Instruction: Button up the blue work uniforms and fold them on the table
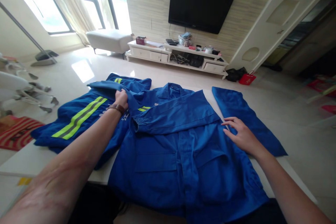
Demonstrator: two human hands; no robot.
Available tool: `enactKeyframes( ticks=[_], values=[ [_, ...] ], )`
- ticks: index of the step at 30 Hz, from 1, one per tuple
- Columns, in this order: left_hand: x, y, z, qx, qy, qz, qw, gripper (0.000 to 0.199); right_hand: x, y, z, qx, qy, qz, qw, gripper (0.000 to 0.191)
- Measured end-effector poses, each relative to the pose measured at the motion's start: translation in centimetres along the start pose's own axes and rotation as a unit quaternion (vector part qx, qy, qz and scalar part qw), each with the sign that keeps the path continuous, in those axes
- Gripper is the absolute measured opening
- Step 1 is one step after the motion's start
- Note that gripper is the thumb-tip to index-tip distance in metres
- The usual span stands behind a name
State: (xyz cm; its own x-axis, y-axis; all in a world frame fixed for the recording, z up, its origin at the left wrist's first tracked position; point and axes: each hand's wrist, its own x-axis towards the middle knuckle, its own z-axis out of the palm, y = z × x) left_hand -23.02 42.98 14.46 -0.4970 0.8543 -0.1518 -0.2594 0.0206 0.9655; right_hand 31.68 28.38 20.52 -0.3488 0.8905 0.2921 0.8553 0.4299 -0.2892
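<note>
A blue work jacket [162, 154] lies spread on a white table [291, 171], collar away from me and lower edge hanging over the near side. One sleeve [175, 113] is folded across its chest. My left hand [121, 99], with a brown band on the wrist, is closed on the other sleeve [105, 87], slightly raised at the left. My right hand [237, 132] rests beside the jacket's right edge, fingers apart and holding nothing. More blue clothing [78, 119] with yellow-green reflective stripes lies at the left. Another folded blue piece [244, 119] lies at the right.
Beyond the table stand a low white cabinet [149, 52] with small items and a grey bench [110, 40]. A television [203, 0] hangs on the wall. White chairs [23, 87] are at the left; a red bag [247, 78] sits on the floor.
</note>
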Motion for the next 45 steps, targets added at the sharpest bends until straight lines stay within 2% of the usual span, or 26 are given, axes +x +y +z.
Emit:
enactKeyframes(
  ticks=[3,5,6,7,8,9,10,11,12,17,21,24,27,30,33,36,41,45],
  values=[
    [-2.2,-0.1,2.7,0.093,-0.010,0.124,0.988,0.030,0.0,-0.1,0.2,0.011,-0.013,0.010,1.000,0.022],
    [-4.9,-0.7,3.9,0.203,-0.109,0.216,0.949,0.029,-0.1,0.0,0.3,0.020,-0.023,0.017,0.999,0.022],
    [-6.5,-1.3,4.3,0.309,-0.205,0.281,0.885,0.032,-0.2,0.0,0.5,0.023,-0.028,0.020,0.999,0.022],
    [-8.0,-2.0,4.4,0.405,-0.309,0.340,0.790,0.038,-0.2,0.1,0.6,0.025,-0.033,0.022,0.999,0.022],
    [-9.4,-2.8,4.3,0.476,-0.399,0.383,0.684,0.046,-0.3,0.1,0.7,0.027,-0.039,0.022,0.999,0.022],
    [-10.6,-3.5,4.1,0.521,-0.461,0.413,0.589,0.053,-0.4,0.2,0.8,0.029,-0.046,0.021,0.998,0.023],
    [-11.5,-4.3,3.8,0.543,-0.492,0.433,0.525,0.059,-0.4,0.2,1.0,0.031,-0.053,0.020,0.998,0.023],
    [-12.2,-4.9,3.4,0.555,-0.500,0.447,0.492,0.062,-0.5,0.2,1.2,0.033,-0.062,0.018,0.997,0.023],
    [-12.7,-5.4,3.0,0.563,-0.496,0.457,0.477,0.063,-0.5,0.2,1.3,0.036,-0.072,0.016,0.997,0.023],
    [-13.0,-5.8,2.2,0.591,-0.444,0.465,0.488,0.058,-0.6,-0.1,2.4,0.042,-0.106,0.026,0.993,0.024],
    [-13.0,-4.6,2.4,0.589,-0.409,0.449,0.533,0.047,-0.3,-0.4,3.3,0.051,-0.113,0.040,0.992,0.032],
    [-12.9,-3.6,2.4,0.550,-0.429,0.449,0.558,0.051,-0.1,-0.1,4.0,0.058,-0.118,0.056,0.990,0.037],
    [-12.7,-3.3,2.1,0.537,-0.461,0.451,0.543,0.052,-0.1,0.8,5.1,0.059,-0.106,0.082,0.989,0.040],
    [-12.8,-4.5,1.7,0.560,-0.461,0.436,0.533,0.046,0.4,2.1,6.5,0.075,-0.071,0.127,0.986,0.040],
    [-13.1,-6.2,1.3,0.584,-0.438,0.428,0.533,0.048,2.5,3.7,7.9,0.131,-0.018,0.198,0.971,0.036],
    [-13.3,-7.1,1.1,0.588,-0.432,0.432,0.531,0.052,6.3,5.1,8.4,0.149,0.011,0.234,0.961,0.033],
    [-13.4,-7.0,0.9,0.582,-0.420,0.445,0.535,0.052,11.4,5.5,8.3,0.112,0.008,0.168,0.979,0.043],
    [-13.4,-6.9,0.8,0.579,-0.421,0.447,0.536,0.052,13.8,4.1,7.3,0.086,0.009,0.118,0.989,0.017]
  ],
)
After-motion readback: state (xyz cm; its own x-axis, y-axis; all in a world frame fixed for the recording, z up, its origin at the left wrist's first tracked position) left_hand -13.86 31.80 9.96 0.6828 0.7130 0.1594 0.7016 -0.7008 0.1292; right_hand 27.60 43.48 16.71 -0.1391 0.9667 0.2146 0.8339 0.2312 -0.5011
